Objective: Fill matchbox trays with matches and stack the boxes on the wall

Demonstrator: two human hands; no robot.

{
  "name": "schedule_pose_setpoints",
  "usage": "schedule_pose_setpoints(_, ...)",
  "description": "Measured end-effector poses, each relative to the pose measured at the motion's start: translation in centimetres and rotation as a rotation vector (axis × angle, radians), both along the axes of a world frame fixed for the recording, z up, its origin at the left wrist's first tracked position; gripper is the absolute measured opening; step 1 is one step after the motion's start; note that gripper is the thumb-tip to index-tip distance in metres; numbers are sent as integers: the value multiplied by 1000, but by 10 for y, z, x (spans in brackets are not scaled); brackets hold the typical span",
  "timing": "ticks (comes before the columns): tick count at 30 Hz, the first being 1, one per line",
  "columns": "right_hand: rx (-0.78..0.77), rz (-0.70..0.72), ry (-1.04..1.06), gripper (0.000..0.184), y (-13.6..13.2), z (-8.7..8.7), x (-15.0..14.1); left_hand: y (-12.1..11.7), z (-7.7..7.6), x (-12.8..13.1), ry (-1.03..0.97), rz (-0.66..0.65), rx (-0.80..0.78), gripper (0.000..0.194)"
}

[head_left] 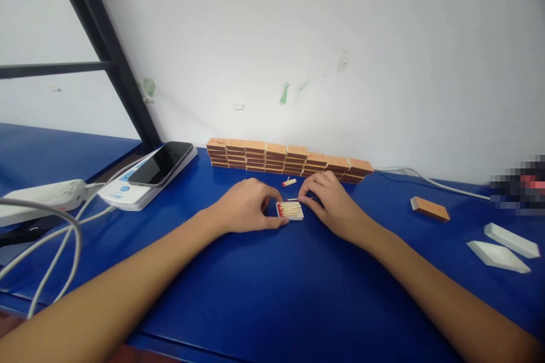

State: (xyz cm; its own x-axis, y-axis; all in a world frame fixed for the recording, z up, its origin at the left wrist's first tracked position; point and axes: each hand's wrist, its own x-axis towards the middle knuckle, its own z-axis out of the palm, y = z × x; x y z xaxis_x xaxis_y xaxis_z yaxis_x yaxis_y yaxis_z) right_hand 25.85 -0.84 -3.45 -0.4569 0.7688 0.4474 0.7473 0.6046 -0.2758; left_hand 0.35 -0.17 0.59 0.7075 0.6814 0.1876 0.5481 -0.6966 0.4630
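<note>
A small white matchbox tray (297, 218) lies on the blue tabletop, filled with red-tipped matches (289, 210). My left hand (249, 207) grips the tray from its left side, thumb at the near edge and fingers at the far edge. At the tray's far right corner, my right hand (334, 204) pinches a single match (292, 199) between thumb and fingertips, its red head pointing left. A few loose matches (289, 182) rest on the table just beyond the tray.
Orange matchboxes (276, 150) stand stacked in a row along the wall. To the right lie an orange matchbox cover (430, 209) and two white trays (498, 256). On the left are a phone (162, 163) on a white device (128, 197), a power strip (46, 201) and looping cables (79, 238).
</note>
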Motion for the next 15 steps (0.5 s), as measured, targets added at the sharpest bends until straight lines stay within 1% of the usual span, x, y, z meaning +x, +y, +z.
schedule_pose_setpoints(8, 13, -9, 14, 11, -1, 7, 4, 0, 0, 0, 7, 5, 4, 31)
schedule_pose_setpoints(15, -36, -20, -9, 10, 0, 5, 11, 0, 1, 0, 5, -1, 5, 30)
